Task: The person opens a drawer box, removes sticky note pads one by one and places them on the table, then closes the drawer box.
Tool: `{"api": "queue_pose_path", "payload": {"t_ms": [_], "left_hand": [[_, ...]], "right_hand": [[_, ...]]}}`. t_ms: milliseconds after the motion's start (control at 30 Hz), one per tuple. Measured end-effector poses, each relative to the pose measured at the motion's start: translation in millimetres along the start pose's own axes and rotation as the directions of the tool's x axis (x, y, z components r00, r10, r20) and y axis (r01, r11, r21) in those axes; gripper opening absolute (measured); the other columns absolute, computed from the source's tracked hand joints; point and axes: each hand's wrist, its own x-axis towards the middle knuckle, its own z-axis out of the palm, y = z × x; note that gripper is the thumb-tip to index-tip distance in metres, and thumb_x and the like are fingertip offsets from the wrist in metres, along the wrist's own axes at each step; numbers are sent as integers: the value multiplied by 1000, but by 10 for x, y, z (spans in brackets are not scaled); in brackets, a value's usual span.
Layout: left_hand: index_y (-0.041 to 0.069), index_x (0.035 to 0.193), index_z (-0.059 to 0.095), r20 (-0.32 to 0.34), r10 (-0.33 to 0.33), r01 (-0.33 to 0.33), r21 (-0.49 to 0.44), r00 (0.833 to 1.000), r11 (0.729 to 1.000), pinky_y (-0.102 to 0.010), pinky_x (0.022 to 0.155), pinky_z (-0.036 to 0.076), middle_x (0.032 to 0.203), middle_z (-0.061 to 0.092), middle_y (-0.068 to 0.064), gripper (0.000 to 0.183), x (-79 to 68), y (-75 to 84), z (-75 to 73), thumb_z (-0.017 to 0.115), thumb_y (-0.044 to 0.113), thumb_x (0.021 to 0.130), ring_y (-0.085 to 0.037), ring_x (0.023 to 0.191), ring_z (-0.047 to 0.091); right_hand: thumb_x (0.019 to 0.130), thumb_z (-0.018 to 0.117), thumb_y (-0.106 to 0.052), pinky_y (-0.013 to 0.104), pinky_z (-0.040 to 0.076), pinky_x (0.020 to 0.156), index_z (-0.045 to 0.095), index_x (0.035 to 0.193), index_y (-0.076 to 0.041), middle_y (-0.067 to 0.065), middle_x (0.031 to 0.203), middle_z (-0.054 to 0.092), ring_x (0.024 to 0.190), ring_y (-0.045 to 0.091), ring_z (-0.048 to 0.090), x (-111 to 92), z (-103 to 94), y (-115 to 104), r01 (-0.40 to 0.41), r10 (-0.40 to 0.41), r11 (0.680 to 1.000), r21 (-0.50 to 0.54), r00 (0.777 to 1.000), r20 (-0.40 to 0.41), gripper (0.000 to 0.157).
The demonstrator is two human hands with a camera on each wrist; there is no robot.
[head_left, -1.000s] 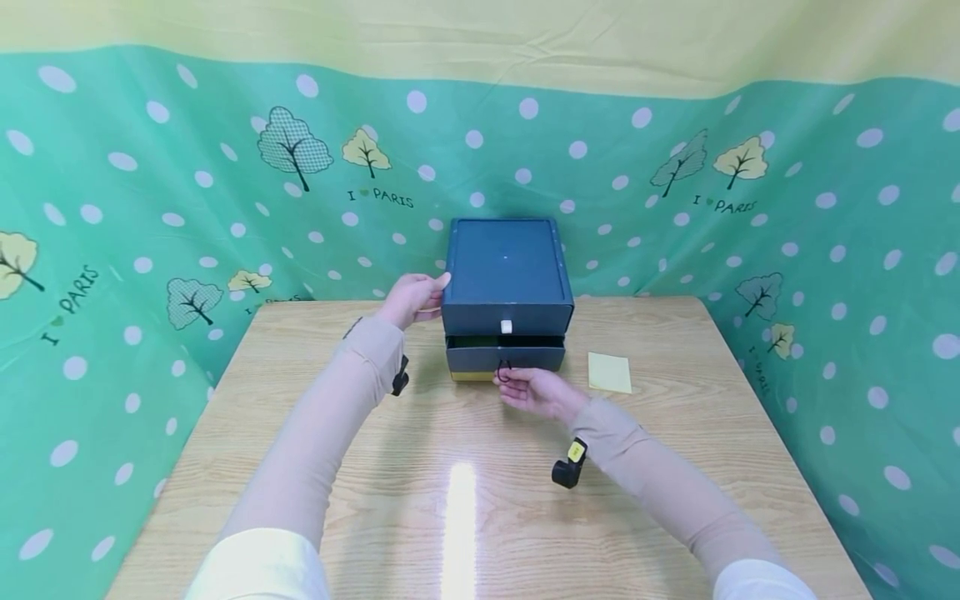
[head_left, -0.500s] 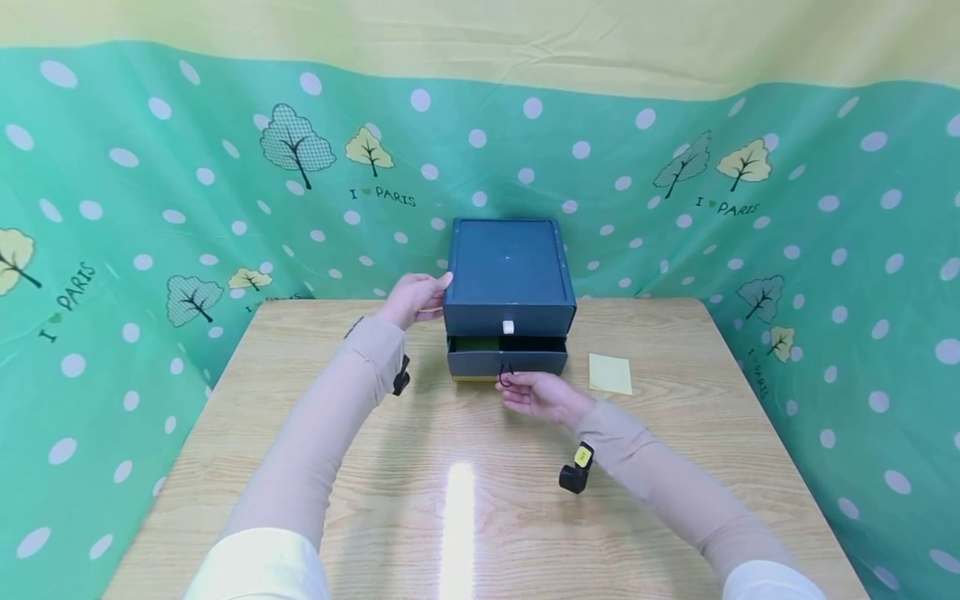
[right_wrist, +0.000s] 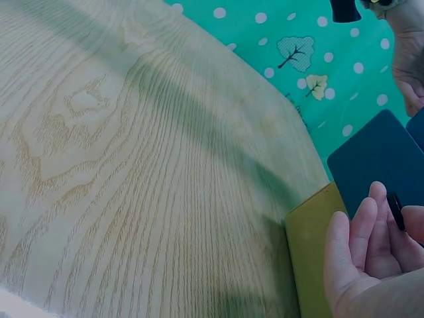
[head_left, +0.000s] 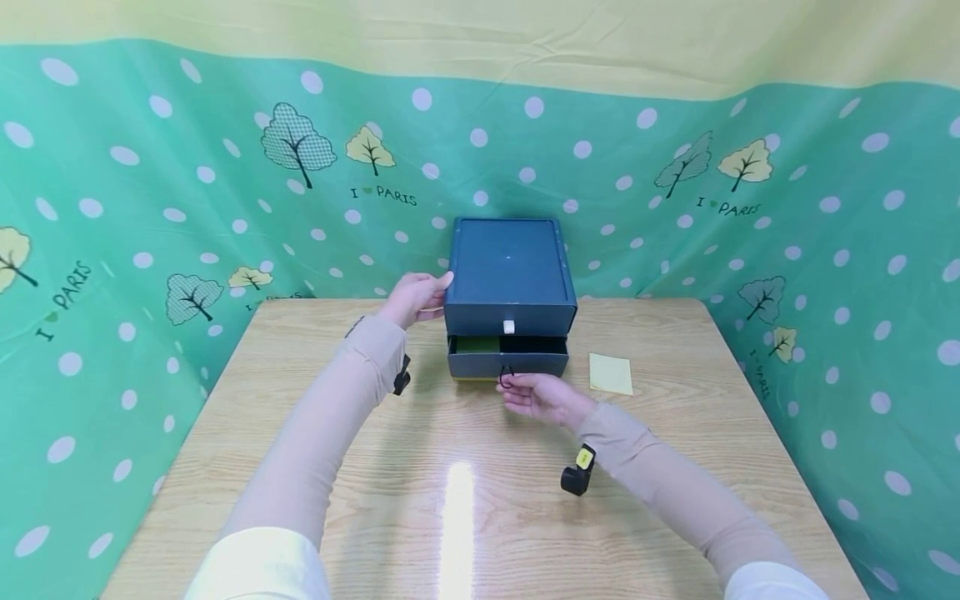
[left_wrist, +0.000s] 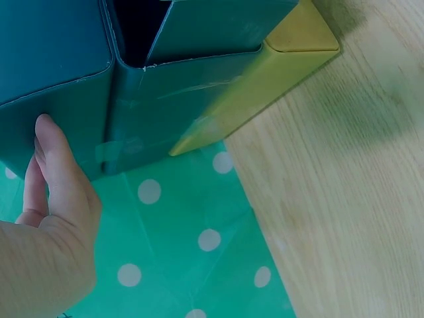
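A dark blue two-level drawer box (head_left: pixel 510 262) with a yellow base (left_wrist: pixel 255 86) stands near the back of the table. Its lower drawer (head_left: pixel 472 364) is partly pulled out; something flat and green (head_left: pixel 478 344) shows inside at the left, a dark space at the right. My right hand (head_left: pixel 543 396) pinches the black loop pull (right_wrist: pixel 395 211) on that drawer's front between thumb and fingers. My left hand (head_left: pixel 415 300) rests on the box's left side at the upper level, its thumb straight against the wall in the left wrist view. The upper drawer, with a white knob (head_left: pixel 509 327), is closed.
A square pale yellow paper (head_left: pixel 611 373) lies on the wooden table (head_left: pixel 375 483) right of the box. Behind and at both sides hangs a green dotted curtain (head_left: pixel 262 158). A bright light reflection crosses the table's front middle.
The lower drawer has slid farther out toward me, showing more of its green content. My right hand has come slightly nearer with the loop pull; my left hand keeps its place.
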Motion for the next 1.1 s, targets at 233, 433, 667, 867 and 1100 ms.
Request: {"api": "queue_pose_path", "payload": {"t_ms": [233, 433, 667, 867, 1100], "left_hand": [[4, 122, 53, 9, 2, -2, 6, 1000, 1000, -31, 89, 54, 95, 60, -3, 41, 13, -13, -8, 57, 35, 94, -10, 76, 59], [7, 113, 54, 0, 1, -1, -7, 1000, 1000, -28, 82, 56, 89, 60, -2, 35, 12, -15, -5, 58, 35, 94, -8, 72, 60], [8, 104, 55, 3, 1, -1, -21, 1000, 1000, -35, 93, 53, 82, 61, -1, 29, 14, -14, -10, 59, 35, 93, -9, 69, 61], [9, 105, 55, 3, 0, 0, -13, 1000, 1000, -32, 89, 55, 82, 61, -1, 29, 30, -20, -24, 59, 35, 93, -9, 69, 61], [4, 124, 54, 15, -3, 3, 0, 1000, 1000, -33, 92, 53, 85, 61, -1, 43, 29, -4, -20, 58, 34, 94, -9, 73, 61]], "right_hand": [[101, 39, -6, 46, 24, 116, 62, 95, -8, 2, 88, 69, 81, 11, 65, 0, 5, 7, -7, 7, 1000, 6, 1000, -10, 24], [101, 39, -7, 44, 31, 114, 60, 100, -7, 2, 91, 68, 81, 10, 63, -37, 11, 5, -21, 21, 1000, -19, 1000, -15, 21], [101, 39, -8, 37, 45, 104, 56, 113, -1, 1, 88, 68, 79, 9, 63, -57, 6, 20, -38, 38, 998, -44, 999, -22, 22], [101, 41, -7, 43, 33, 112, 57, 113, -1, 1, 88, 68, 80, 9, 63, -79, 24, 26, -58, 57, 996, -65, 998, -28, 22], [101, 42, -7, 43, 33, 111, 49, 126, 6, 0, 87, 69, 79, 8, 65, -121, 24, 26, -62, 60, 993, -98, 998, -18, 30]]}}
